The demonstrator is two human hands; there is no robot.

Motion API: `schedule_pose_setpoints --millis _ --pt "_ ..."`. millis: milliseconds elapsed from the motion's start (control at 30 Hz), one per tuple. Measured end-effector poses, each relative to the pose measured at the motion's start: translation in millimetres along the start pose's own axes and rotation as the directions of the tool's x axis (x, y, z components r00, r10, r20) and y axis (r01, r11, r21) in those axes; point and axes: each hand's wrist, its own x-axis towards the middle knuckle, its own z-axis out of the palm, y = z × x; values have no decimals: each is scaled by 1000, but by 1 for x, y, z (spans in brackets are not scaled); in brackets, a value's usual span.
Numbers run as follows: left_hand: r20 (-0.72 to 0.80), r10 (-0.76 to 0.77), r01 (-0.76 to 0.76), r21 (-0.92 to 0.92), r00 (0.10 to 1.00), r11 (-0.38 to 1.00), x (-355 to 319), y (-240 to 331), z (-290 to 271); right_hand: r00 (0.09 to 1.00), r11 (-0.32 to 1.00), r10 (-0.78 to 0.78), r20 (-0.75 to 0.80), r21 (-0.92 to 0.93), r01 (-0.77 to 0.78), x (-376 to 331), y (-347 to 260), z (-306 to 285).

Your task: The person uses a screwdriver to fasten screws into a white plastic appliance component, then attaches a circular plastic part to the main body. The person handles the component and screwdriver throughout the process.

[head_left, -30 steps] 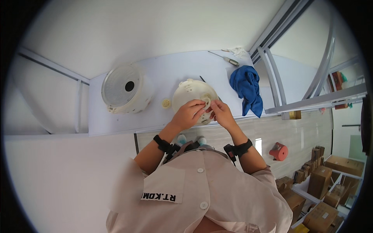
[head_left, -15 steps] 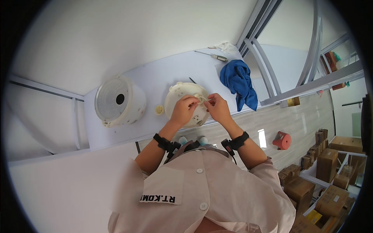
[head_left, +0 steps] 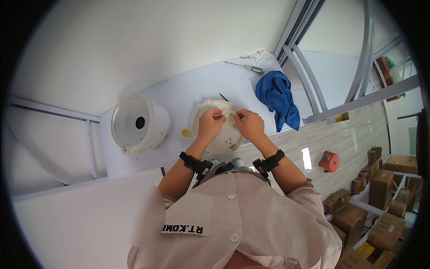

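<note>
A round cream-white plastic shell [head_left: 217, 145], like a base or lid with small fittings on its inner face, lies on the table before me. Over it are both hands, fingertips pinched together. My left hand [head_left: 210, 124] is bent in at its left side, my right hand [head_left: 251, 124] at its right. A small pale part [head_left: 230, 119] shows between them; it is too blurred to tell whether either hand grips it. Left of the shell sits a small yellowish round piece [head_left: 185, 132]. A thin dark tool [head_left: 223, 97] rests just behind the shell.
A white round pot-like housing [head_left: 160, 123] with a dark central hole stands at the left. A blue cloth [head_left: 277, 96] and a screwdriver [head_left: 254, 69] lie on the right part of the table [head_left: 179, 85]. A red stool [head_left: 330, 162] and cardboard boxes [head_left: 380, 188] are on the right.
The pale looped part between my hands has sunk lower toward the shell, and my fingers have drawn slightly apart. The view has shifted a little.
</note>
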Motion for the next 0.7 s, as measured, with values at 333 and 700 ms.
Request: schedule_pose_setpoints --millis 333,700 --pt "35 66 -71 186 997 980 1 8 2 987 975 -152 -55 -170 141 -4 2 6" --pt "29 89 -93 243 996 966 2 11 3 977 940 -211 -5 -277 202 4 10 11"
